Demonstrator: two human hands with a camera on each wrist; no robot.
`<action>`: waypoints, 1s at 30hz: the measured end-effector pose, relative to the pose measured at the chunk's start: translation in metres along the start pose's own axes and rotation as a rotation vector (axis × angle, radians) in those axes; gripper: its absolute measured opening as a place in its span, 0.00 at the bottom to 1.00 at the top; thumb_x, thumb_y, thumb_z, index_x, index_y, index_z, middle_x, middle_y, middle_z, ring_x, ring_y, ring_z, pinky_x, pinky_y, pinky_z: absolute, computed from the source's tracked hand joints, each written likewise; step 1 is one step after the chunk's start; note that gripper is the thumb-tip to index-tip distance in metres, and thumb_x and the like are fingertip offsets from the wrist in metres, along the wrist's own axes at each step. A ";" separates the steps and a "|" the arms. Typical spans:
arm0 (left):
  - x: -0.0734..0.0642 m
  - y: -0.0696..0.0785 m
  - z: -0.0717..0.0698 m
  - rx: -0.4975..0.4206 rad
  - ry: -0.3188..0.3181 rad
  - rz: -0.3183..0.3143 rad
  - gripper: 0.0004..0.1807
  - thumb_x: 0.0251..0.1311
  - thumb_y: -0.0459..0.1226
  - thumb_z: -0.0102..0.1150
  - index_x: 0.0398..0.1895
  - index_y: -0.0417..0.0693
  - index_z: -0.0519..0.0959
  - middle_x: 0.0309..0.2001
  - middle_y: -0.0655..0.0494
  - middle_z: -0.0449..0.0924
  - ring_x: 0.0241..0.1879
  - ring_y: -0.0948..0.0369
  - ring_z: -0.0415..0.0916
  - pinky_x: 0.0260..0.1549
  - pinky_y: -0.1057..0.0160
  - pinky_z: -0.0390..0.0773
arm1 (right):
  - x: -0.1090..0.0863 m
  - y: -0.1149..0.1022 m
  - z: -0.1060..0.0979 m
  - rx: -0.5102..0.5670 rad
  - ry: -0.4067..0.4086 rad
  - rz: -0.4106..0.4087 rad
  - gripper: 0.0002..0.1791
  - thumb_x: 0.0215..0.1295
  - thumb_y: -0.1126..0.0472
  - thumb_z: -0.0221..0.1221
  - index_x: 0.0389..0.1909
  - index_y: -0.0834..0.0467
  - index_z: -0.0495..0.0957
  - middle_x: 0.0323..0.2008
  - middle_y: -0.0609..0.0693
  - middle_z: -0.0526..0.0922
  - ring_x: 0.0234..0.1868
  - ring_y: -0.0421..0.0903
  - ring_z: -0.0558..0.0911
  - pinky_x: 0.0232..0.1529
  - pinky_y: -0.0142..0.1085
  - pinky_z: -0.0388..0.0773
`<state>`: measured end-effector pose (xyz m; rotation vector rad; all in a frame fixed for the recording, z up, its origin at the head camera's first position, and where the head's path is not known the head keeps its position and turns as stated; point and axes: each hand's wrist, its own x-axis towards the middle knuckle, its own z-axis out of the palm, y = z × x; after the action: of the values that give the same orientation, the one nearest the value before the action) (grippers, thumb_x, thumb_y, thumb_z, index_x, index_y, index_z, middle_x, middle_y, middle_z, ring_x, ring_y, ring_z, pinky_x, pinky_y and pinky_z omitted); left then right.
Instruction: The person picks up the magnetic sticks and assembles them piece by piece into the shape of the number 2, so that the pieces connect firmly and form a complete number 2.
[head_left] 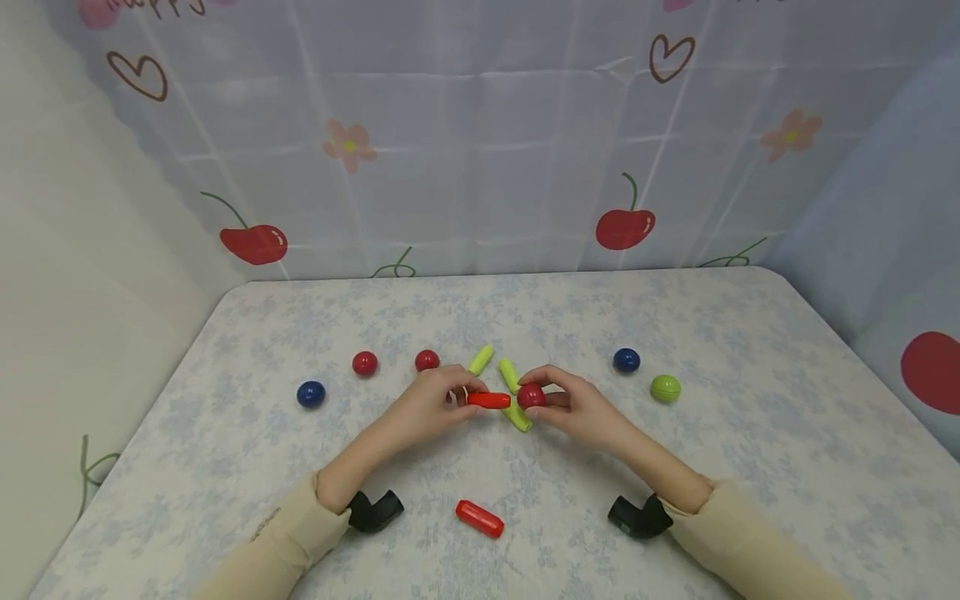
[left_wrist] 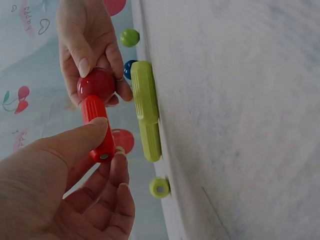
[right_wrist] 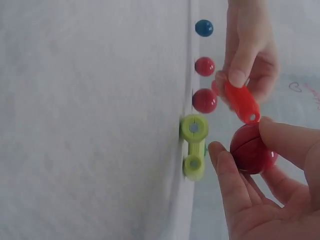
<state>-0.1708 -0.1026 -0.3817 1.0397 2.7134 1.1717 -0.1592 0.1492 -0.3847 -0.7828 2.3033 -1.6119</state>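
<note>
My left hand (head_left: 438, 400) pinches a red ribbed rod (head_left: 489, 401) between thumb and fingers. A silvery disc shows in the rod's near end in the left wrist view. Facing it, my right hand (head_left: 577, 406) holds a dark red ball (head_left: 531, 396) in its fingertips. The rod's far tip points at the ball, with a small gap between them in the head view. Both are raised above the table. Below and behind them lie several lime-green rods, one at the back (head_left: 482, 360), another beside the ball (head_left: 508, 375), and one nearer (head_left: 519, 417).
Left of centre on the table (head_left: 225, 467) sit a blue ball (head_left: 311, 394) and two red balls, one farther left (head_left: 365, 363). To the right are another blue ball (head_left: 626, 360) and a green ball (head_left: 665, 388). A second red rod (head_left: 480, 518) lies near the front between the forearms.
</note>
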 end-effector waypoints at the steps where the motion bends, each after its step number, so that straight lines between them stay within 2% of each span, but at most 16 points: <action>1: 0.001 0.001 0.000 -0.006 -0.001 0.001 0.10 0.51 0.32 0.68 0.38 0.49 0.82 0.31 0.65 0.76 0.30 0.64 0.71 0.30 0.66 0.74 | 0.000 0.001 0.001 0.021 -0.002 -0.001 0.19 0.61 0.73 0.59 0.53 0.70 0.69 0.49 0.61 0.74 0.47 0.55 0.79 0.42 0.36 0.77; 8: 0.005 0.002 0.002 -0.025 0.009 -0.005 0.09 0.52 0.30 0.67 0.37 0.49 0.82 0.31 0.64 0.75 0.29 0.65 0.71 0.30 0.65 0.74 | 0.002 0.002 0.004 -0.040 0.035 -0.014 0.19 0.60 0.70 0.61 0.52 0.68 0.71 0.46 0.56 0.77 0.43 0.52 0.78 0.40 0.36 0.77; 14: 0.006 0.003 0.003 -0.035 0.026 0.002 0.09 0.52 0.31 0.68 0.37 0.48 0.82 0.31 0.63 0.75 0.28 0.66 0.70 0.28 0.65 0.73 | 0.003 0.003 0.004 -0.047 0.038 0.001 0.20 0.60 0.69 0.61 0.54 0.66 0.72 0.46 0.56 0.77 0.43 0.50 0.79 0.38 0.36 0.77; 18: 0.006 0.004 0.001 -0.030 0.009 -0.010 0.10 0.52 0.32 0.68 0.38 0.48 0.82 0.32 0.62 0.75 0.30 0.64 0.71 0.30 0.64 0.74 | 0.003 0.003 0.005 -0.054 0.046 0.011 0.20 0.60 0.66 0.63 0.52 0.66 0.73 0.43 0.56 0.78 0.39 0.49 0.80 0.36 0.36 0.78; 21: 0.006 0.001 -0.008 0.040 0.002 -0.025 0.15 0.52 0.34 0.69 0.44 0.47 0.81 0.38 0.58 0.76 0.36 0.60 0.72 0.35 0.61 0.74 | 0.003 0.003 0.004 -0.058 0.057 0.021 0.19 0.60 0.65 0.63 0.51 0.66 0.74 0.42 0.55 0.79 0.38 0.48 0.81 0.35 0.36 0.78; 24: 0.004 -0.006 -0.023 0.168 0.017 -0.062 0.24 0.50 0.38 0.71 0.52 0.46 0.78 0.46 0.52 0.74 0.43 0.55 0.70 0.41 0.57 0.73 | 0.003 0.003 0.003 -0.062 0.072 0.037 0.19 0.59 0.65 0.63 0.51 0.66 0.74 0.42 0.55 0.79 0.38 0.48 0.80 0.36 0.36 0.77; 27: 0.001 -0.018 -0.041 0.295 0.063 -0.119 0.29 0.48 0.39 0.72 0.56 0.45 0.75 0.51 0.47 0.70 0.48 0.51 0.67 0.44 0.53 0.72 | 0.003 0.003 0.002 -0.061 0.084 0.049 0.19 0.59 0.66 0.63 0.51 0.65 0.75 0.42 0.55 0.79 0.39 0.49 0.80 0.37 0.35 0.77; 30: -0.003 -0.031 -0.055 0.333 0.105 -0.187 0.31 0.49 0.37 0.71 0.58 0.45 0.74 0.53 0.44 0.68 0.51 0.48 0.67 0.45 0.49 0.71 | 0.003 0.004 0.001 -0.053 0.086 0.053 0.18 0.59 0.67 0.63 0.51 0.64 0.75 0.43 0.55 0.79 0.39 0.49 0.80 0.37 0.36 0.77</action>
<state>-0.1999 -0.1549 -0.3631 0.7390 3.0809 0.7860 -0.1620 0.1475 -0.3881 -0.6701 2.4135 -1.5976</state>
